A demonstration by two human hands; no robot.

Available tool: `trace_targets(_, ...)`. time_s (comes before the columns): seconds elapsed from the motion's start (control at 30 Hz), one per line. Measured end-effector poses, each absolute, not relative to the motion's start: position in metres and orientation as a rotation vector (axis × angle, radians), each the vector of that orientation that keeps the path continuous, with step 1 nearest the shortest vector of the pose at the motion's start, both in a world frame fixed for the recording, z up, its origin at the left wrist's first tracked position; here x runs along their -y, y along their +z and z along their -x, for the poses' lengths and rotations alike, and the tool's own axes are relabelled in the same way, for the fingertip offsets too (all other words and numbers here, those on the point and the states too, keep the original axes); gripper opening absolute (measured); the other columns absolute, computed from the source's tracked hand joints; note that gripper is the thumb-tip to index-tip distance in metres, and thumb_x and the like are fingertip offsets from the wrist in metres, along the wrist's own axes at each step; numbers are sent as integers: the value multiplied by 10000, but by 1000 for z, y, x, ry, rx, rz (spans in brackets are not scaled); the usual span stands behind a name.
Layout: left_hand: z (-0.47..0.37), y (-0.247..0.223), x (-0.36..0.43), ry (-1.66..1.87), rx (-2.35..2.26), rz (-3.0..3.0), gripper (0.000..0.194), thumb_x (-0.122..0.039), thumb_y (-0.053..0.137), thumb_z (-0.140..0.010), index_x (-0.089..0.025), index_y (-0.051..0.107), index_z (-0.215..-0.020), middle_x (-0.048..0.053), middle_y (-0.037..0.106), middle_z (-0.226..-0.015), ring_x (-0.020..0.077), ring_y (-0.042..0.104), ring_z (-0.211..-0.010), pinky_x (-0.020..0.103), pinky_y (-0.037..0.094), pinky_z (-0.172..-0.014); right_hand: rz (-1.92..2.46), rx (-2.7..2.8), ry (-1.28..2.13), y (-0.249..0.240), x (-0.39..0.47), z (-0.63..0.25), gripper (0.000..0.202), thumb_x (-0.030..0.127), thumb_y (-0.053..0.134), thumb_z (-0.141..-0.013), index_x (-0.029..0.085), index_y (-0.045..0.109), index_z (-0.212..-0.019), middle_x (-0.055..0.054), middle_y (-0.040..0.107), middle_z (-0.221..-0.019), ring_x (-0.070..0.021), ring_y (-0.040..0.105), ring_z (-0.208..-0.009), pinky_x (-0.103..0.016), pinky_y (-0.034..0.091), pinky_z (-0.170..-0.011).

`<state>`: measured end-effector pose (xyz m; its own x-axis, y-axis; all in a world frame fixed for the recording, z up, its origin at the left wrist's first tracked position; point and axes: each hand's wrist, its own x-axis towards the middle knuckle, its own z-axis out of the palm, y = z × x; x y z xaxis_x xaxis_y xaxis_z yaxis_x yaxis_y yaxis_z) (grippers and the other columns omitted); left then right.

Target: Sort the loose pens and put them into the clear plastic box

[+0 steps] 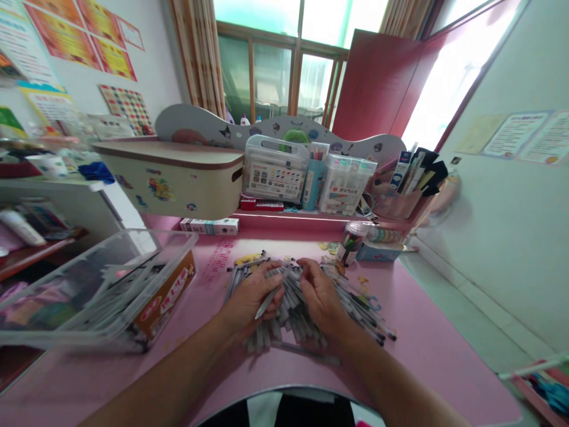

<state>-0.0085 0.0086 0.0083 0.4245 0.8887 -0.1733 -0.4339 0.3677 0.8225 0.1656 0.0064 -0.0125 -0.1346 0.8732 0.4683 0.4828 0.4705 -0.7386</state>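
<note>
A spread heap of slim gel pens (291, 308), grey and clear with black ends, covers the middle of the pink desk. Above its left part, my left hand (253, 296) is closed around one pale pen (267, 303), whose tip points down toward me. My right hand (323, 293) hovers over or rests on the heap's right part, its fingers bent and thumb apart from the index finger. Nothing shows in it, though its inner side is partly hidden. One pen (306, 353) lies crosswise at the near edge of the heap.
A clear plastic bin (178, 249) with many pens and an orange box stands at left. Behind are a lidded cream box (178, 184), marker cases (275, 172) and a pink pen holder (393, 201). A clear jar (351, 243) stands back right on the desk (427, 344).
</note>
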Motion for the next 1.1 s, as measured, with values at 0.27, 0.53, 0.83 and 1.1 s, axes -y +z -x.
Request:
trace_targets(0.27, 16, 4, -10, 792, -500, -617, 199, -236, 745, -766, -180, 587, -873, -78, 464, -484, 20, 279, -346, 113, 197, -336, 1086, 2006, 386, -14, -8, -164, 198, 165, 456, -965, 187, 644, -1022, -82, 675, -972, -213, 612, -899, -322, 456, -826)
trace_targets(0.53, 10, 4, -11, 1110, -675, -796, 293, -181, 763, -677, -178, 706, -965, -34, 592, -630, 61, 464, -466, 154, 377, -419, 1137, 1954, 421, -9, -6, -164, 132, 171, 493, -956, 191, 617, -916, -46, 625, -866, -196, 583, -822, -296, 419, -756)
trace_targets(0.83, 10, 2, -15, 1267, -796, -877, 298, -381, 867, -674, -153, 753, -828, 46, 752, -874, 147, 699, -742, 231, 591, -692, 1146, 1940, 455, -6, -4, -163, 325, 276, 355, -1024, 206, 526, -756, -14, 546, -746, -172, 515, -718, -287, 366, -680)
trace_targets(1.1, 8, 2, -16, 1250, -803, -713, 211, -264, 846, -717, -120, 738, -827, 63, 770, -810, 139, 723, -688, 199, 601, -637, 1153, 1906, 544, -9, -5, -162, 305, 290, 412, -995, 215, 489, -709, 2, 533, -711, -159, 497, -683, -274, 347, -644)
